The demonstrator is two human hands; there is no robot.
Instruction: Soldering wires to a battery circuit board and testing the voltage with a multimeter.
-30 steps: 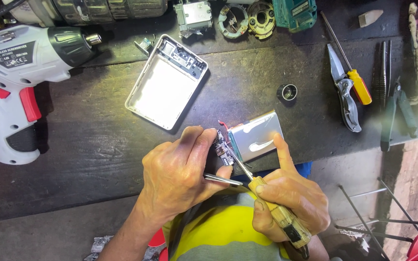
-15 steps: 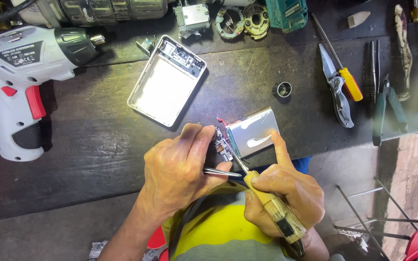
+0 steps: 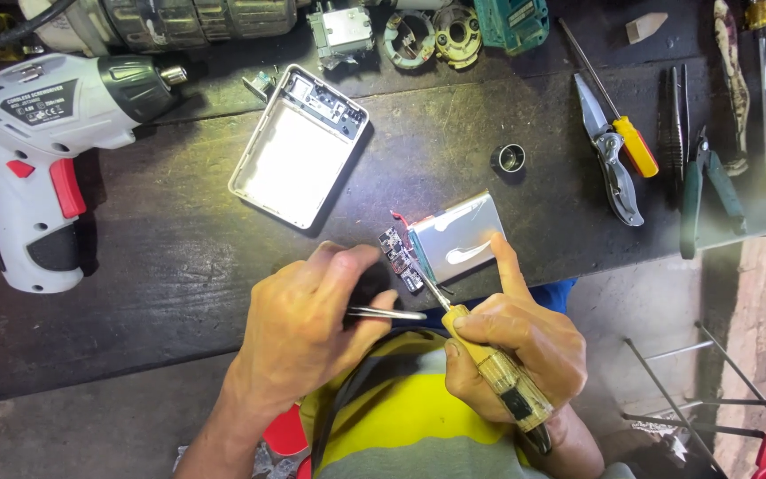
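Two hands are working a thin, fragile circuit board (image 3: 401,257): left hand (image 3: 308,333) pinching tweezers (image 3: 387,313), right hand (image 3: 511,341) gripping a yellow screwdriver (image 3: 489,368), finger steadying the silver battery pack (image 3: 458,238).

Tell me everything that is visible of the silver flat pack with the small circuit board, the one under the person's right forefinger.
The silver pack is a flat, shiny, foil-like rectangle lying tilted on the dark workbench. A small dark circuit board sits along its left edge, with a red wire at the top corner. The right hand presses its forefinger on the pack and holds a yellow-handled screwdriver, whose tip reaches the board's lower end. The left hand holds thin metal tweezers just below the board.
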